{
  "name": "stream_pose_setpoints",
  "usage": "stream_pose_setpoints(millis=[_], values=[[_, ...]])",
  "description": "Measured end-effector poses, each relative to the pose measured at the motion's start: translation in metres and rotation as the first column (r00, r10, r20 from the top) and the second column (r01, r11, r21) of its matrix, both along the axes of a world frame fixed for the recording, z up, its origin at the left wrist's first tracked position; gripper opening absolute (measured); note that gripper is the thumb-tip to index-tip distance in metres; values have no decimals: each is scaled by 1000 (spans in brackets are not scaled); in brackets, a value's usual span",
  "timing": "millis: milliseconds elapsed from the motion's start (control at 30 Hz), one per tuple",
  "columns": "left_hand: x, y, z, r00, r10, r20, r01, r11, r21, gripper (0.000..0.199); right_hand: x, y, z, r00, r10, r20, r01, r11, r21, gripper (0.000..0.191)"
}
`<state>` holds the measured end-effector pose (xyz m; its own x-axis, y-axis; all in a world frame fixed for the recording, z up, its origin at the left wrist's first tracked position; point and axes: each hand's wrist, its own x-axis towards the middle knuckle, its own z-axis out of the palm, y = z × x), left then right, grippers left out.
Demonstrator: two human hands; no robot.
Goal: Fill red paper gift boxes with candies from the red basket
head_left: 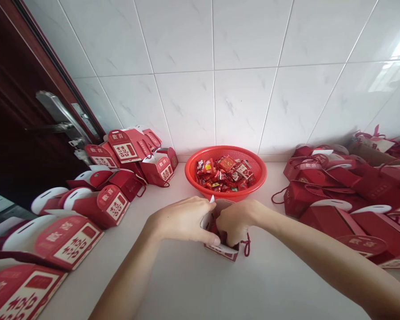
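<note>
A small red paper gift box [222,251] with white inner flaps stands open on the table in front of me. My left hand [186,218] grips its left side, thumb along the near rim. Down inside the box reaches my right hand [235,220], its fingers curled; whatever they hold is hidden. Some red wrapping shows between the hands. A dark red cord [247,246] hangs from the box's right side. Just behind stands a red plastic basket [262,175], holding many red-wrapped candies [225,172].
Red gift boxes [115,204] line the left side, some stacked near the wall. More boxes [333,224] crowd the right, with cords sticking out. White tiles [186,106] rise behind the table [183,284]. A dark door with a metal handle [63,111] is at left.
</note>
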<state>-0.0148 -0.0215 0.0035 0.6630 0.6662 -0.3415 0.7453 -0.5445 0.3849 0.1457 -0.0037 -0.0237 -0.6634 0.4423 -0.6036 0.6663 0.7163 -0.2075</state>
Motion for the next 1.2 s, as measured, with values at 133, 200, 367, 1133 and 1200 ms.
stream_pose_setpoints(millis=[133, 200, 367, 1133, 1200], values=[[0, 0, 0, 1000, 21, 4, -21, 999, -24, 32, 9, 1, 11, 999, 31, -16, -30, 996, 83, 20], [0, 0, -1, 999, 37, -12, -37, 999, -22, 31, 11, 1, 14, 997, 45, -67, -37, 992, 120, 25], [-1, 1, -2, 1000, 25, 16, -25, 999, -45, 30, 5, -3, 15, 999, 41, 2, -41, 995, 89, 17], [-1, 3, -3, 999, 25, 41, -23, 998, -56, 38, -10, 2, 6, 991, 116, 69, -117, 993, 9, 26], [-1, 3, -2, 999, 29, 36, -27, 999, -46, 41, -14, 2, 3, 985, 157, 65, -158, 987, 6, 21]])
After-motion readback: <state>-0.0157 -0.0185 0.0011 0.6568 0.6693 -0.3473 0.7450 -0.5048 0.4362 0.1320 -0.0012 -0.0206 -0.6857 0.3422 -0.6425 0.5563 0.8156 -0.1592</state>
